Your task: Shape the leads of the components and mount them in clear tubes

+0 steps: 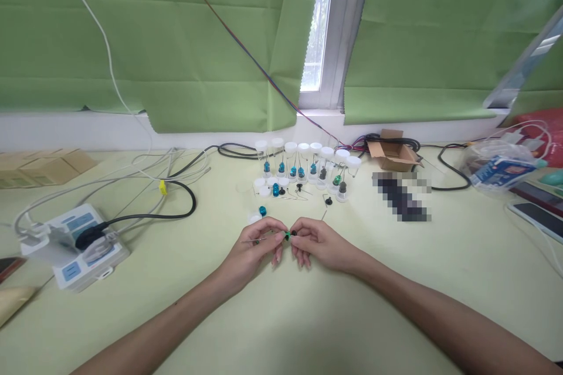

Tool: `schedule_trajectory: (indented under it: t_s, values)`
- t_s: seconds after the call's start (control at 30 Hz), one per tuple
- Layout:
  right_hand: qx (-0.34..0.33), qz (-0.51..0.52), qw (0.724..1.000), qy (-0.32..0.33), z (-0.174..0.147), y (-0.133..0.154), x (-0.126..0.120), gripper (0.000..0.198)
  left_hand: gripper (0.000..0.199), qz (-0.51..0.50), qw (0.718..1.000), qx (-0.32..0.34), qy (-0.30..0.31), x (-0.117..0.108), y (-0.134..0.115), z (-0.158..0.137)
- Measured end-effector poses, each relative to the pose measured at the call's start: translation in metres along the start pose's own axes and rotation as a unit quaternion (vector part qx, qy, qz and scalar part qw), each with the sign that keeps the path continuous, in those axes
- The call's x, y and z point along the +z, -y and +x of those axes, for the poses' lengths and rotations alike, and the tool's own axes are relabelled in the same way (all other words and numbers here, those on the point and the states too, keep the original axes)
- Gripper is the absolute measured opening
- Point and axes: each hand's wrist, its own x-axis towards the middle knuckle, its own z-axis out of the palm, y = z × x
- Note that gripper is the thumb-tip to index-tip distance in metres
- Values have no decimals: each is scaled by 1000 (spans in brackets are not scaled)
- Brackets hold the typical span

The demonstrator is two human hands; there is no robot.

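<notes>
My left hand [257, 249] and my right hand [321, 243] meet over the table, fingertips nearly touching. Pinched in the left is a small green part [287, 235]; the right holds a small black round part [294, 234] against or just beside it. Whether the two parts are joined cannot be made out. A thin metal wire [255, 240] shows by the left fingers. Just beyond them lie a blue part [263, 210] and a white cap [254, 218]. Another black part [328, 201] with a bent wire rests past my right hand.
Several clear vials with white caps [303, 147] stand in a row, holding blue, green and dark parts. Loose blue and black pieces lie before them. A power strip [88, 246] with cables is at left; a small open carton [391, 155] and a phone [536, 220] are at right.
</notes>
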Motion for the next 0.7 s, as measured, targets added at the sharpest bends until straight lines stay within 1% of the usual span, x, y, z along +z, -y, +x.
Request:
schedule_trajectory:
  t_s: [0.2, 0.33, 0.47, 0.7]
  values:
    - [14, -20, 1000, 1, 0, 2, 1, 39, 12, -4, 1000, 1, 2, 1, -2, 0]
    - [8, -6, 1000, -1, 0, -1, 0, 35, 14, 1, 1000, 3, -5, 1, -1, 0]
    - [-10, 2, 1000, 7, 0, -2, -1, 36, 14, 3, 1000, 0, -4, 1, 0, 0]
    - [-13, -2, 1000, 9, 0, -3, -1, 30, 13, -4, 1000, -3, 1, 0, 1, 0]
